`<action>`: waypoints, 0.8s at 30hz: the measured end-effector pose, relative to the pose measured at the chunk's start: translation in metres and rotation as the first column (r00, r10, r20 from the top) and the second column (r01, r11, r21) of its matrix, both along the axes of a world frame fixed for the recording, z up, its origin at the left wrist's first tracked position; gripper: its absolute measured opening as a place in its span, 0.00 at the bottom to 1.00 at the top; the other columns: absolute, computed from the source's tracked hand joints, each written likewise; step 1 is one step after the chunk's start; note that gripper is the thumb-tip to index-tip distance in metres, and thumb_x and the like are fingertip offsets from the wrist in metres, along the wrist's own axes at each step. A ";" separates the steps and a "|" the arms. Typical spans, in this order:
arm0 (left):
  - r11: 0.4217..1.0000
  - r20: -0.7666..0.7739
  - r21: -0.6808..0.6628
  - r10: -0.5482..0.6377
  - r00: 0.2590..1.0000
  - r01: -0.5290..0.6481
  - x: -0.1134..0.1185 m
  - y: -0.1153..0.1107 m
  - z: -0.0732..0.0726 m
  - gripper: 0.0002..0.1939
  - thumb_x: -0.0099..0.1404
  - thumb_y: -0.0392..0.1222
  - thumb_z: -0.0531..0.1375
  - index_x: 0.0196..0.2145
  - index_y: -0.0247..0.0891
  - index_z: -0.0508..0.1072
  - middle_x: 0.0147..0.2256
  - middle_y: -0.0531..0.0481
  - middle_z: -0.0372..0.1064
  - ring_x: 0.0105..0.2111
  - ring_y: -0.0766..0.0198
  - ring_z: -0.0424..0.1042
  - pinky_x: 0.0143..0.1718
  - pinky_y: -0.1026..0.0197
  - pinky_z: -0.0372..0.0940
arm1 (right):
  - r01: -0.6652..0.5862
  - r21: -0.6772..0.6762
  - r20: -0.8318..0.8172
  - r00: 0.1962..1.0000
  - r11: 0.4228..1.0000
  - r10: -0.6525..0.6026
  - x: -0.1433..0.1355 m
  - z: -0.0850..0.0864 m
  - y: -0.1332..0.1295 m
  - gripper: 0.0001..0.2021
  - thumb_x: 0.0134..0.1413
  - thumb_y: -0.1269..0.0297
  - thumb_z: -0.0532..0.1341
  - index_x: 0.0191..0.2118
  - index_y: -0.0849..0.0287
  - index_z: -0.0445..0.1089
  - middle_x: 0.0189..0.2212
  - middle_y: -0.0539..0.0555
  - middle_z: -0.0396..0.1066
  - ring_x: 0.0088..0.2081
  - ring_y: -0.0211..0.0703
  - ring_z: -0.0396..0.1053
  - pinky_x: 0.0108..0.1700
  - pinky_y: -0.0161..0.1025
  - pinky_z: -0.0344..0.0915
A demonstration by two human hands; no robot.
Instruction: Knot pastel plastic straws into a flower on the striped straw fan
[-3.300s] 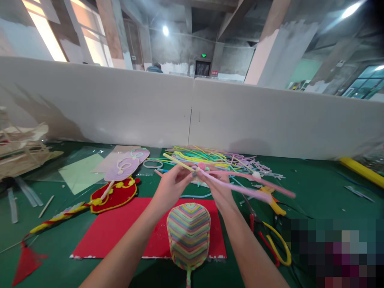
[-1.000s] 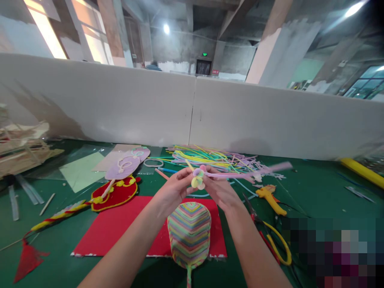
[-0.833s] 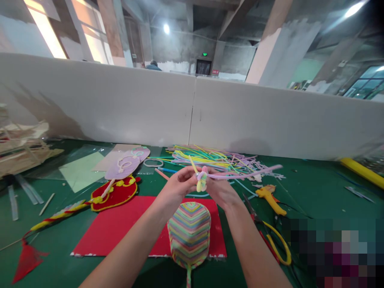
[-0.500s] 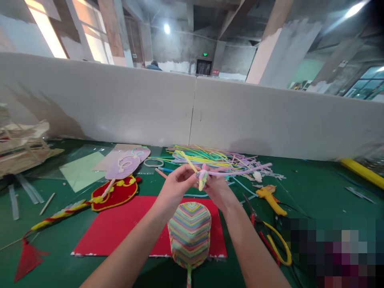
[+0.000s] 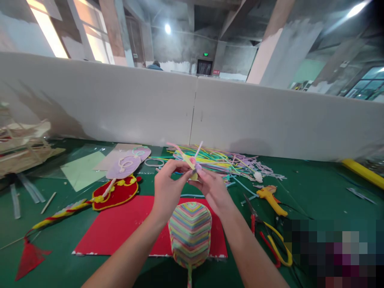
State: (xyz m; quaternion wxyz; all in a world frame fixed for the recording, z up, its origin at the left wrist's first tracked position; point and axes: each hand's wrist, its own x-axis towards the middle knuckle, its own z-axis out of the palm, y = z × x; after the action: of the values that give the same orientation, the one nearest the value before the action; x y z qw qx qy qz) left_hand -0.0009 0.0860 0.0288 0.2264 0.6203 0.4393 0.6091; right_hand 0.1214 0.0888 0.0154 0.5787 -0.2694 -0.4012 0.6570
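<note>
Above the red board [image 5: 120, 228], both my hands meet on a small bundle of bent pipe cleaners [image 5: 192, 161] in yellow, pink and lilac. My left hand [image 5: 169, 184] pinches its left side between thumb and fingers. On the other side, my right hand [image 5: 211, 186] has its fingertips closed on the same bundle. Two loose ends, one pink and one lilac, stick up from it. Below my wrists lies a fan [image 5: 190, 234] covered in pastel chevron stripes, its striped handle pointing toward me.
Loose pipe cleaners [image 5: 234, 162] are heaped behind my hands. To the right lie scissors [image 5: 280, 244] and a yellow glue gun [image 5: 271, 200]. Leftward are a red fan with yellow trim [image 5: 115, 195], a lilac fan-shaped piece [image 5: 129, 162] and pale green paper [image 5: 82, 170]. A white partition [image 5: 120, 104] stands behind.
The pipe-cleaner bundle has been turned: its lilac end, which pointed right, now points up, and a pink end points up-left. My hands have shifted slightly around it.
</note>
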 end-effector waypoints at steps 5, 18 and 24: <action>0.997 -0.121 0.027 -0.066 0.990 0.069 0.000 -0.001 0.001 0.06 0.57 0.34 0.60 0.34 0.39 0.73 0.31 0.52 0.71 0.32 0.67 0.69 0.35 0.65 0.64 | 0.087 -0.029 -0.019 0.996 0.996 -0.088 0.003 -0.004 0.005 0.11 0.42 0.61 0.66 0.35 0.57 0.76 0.33 0.51 0.75 0.34 0.37 0.70 0.37 0.33 0.69; 0.996 -0.070 -0.018 -0.093 0.993 0.092 0.000 -0.003 0.004 0.03 0.56 0.35 0.60 0.30 0.39 0.74 0.31 0.50 0.68 0.33 0.64 0.68 0.35 0.62 0.64 | 0.042 -0.060 -0.066 0.997 0.997 -0.046 0.003 -0.005 0.003 0.10 0.43 0.61 0.67 0.35 0.57 0.75 0.34 0.51 0.74 0.34 0.37 0.71 0.38 0.32 0.69; 0.997 -0.216 0.060 -0.042 0.976 0.056 -0.001 -0.007 0.008 0.04 0.58 0.35 0.58 0.30 0.40 0.73 0.32 0.50 0.68 0.34 0.64 0.68 0.36 0.62 0.63 | 0.026 -0.060 -0.096 0.995 0.998 -0.031 0.005 -0.006 0.005 0.09 0.43 0.62 0.67 0.34 0.57 0.75 0.34 0.50 0.75 0.34 0.36 0.71 0.38 0.31 0.69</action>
State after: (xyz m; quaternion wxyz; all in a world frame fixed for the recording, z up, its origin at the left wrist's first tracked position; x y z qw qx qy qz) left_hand -0.0019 0.0785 0.0366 0.1722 0.7000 0.4255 0.5470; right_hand 0.1265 0.0939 0.0091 0.5987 -0.2598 -0.3495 0.6723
